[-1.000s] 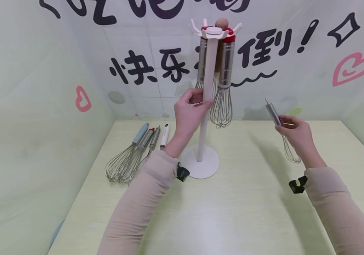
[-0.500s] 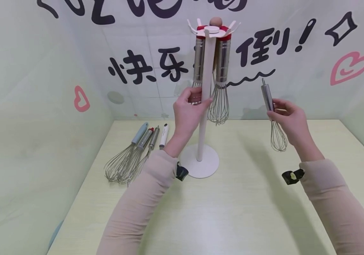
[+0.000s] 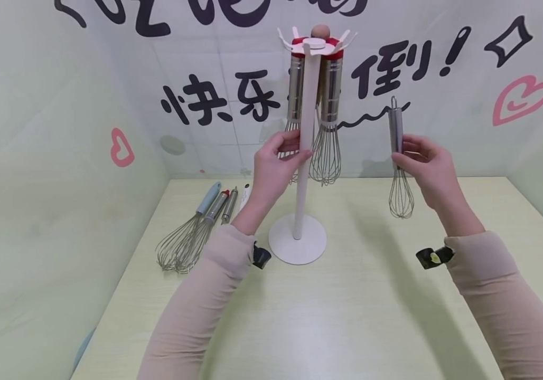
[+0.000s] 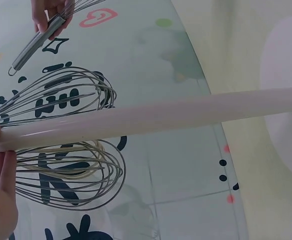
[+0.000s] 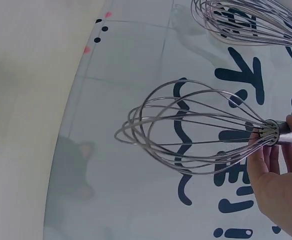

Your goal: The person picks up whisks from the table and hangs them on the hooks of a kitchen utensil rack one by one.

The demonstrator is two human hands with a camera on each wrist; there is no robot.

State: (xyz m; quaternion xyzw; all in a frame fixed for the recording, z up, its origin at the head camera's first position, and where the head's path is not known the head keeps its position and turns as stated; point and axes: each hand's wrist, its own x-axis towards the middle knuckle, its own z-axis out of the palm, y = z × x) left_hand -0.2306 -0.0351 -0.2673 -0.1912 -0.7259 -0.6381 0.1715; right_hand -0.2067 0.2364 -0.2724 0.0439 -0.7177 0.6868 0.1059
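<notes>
"What are you getting around the white stand (image 3: 311, 245)?"

"From my end, the left hand (image 3: 273, 168) has thumb and fingers pinched on its pole (image 3: 301, 195), below the crown of hooks (image 3: 316, 44)."

"And the right hand (image 3: 430, 169)?"

"Out to the stand's right, well apart from it. I see thumb and fingers pinching the small whisk (image 3: 396, 129) low on its steel handle. It's nearly upright, loop up, wires down, in the air above the table (image 3: 347, 316)."

"What's hanging on the stand?"

"I see two red-topped whisks (image 3: 330, 95), and a round brown knob (image 3: 320, 31) behind the crown."

"To its left?"

"On the table I make out a blue-handled whisk (image 3: 208, 199), a red-tipped whisk (image 3: 217, 205), a slim steel handle (image 3: 230, 205) and a white handle (image 3: 245, 195), partly hidden by the left arm (image 3: 195, 306)."
</notes>
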